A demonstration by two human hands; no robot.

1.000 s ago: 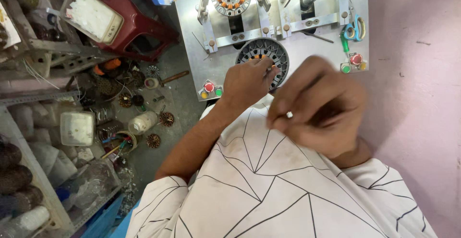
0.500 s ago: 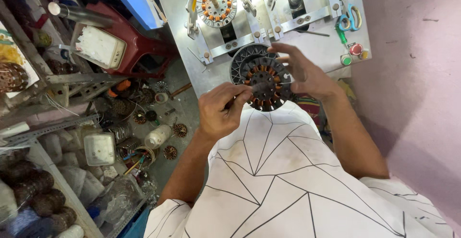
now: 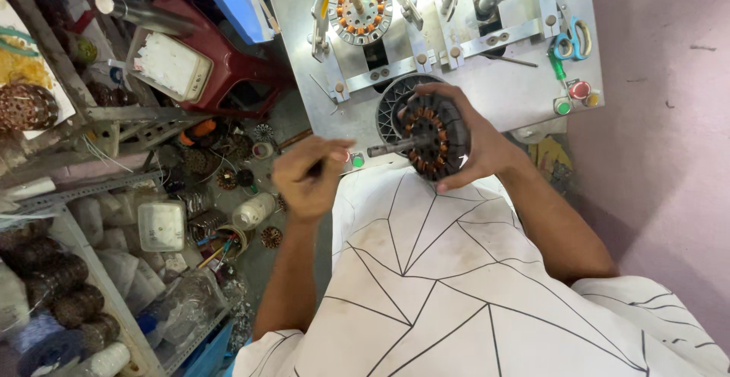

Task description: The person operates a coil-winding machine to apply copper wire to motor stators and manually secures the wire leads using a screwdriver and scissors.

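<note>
The person's right hand [image 3: 475, 145] gripped a round, dark motor stator [image 3: 435, 135] from behind, fingers curled over its top edge and thumb below, so the part faced sideways towards the other hand. Copper-coloured windings ringed its centre, and a short metal shaft [image 3: 389, 149] stuck out from the middle, pointing left. The stator was held in the air, just above the near edge of a grey metal workbench plate [image 3: 517, 88] and close to the person's chest.

The left hand [image 3: 310, 175] hovered just left of the shaft tip, not touching it, fingers bent inward and pressed together around something thin and dark; what it pinched was too small to make out.

Behind the stator, a circular black slotted fixture [image 3: 395, 99] sat on the plate, partly hidden. Farther back, a second stator [image 3: 363, 8] with orange windings was mounted on a winding machine. At the plate's right edge lay scissors [image 3: 572, 42] with blue and yellow handles, beside a red button [image 3: 579, 90] and a green button [image 3: 563, 107].

To the left, the floor was crowded with small coils and spools, a white plastic tub [image 3: 161, 225], and a dark red plastic stool [image 3: 228, 73]. The person wore a white shirt [image 3: 456, 301] with thin black lines.
</note>
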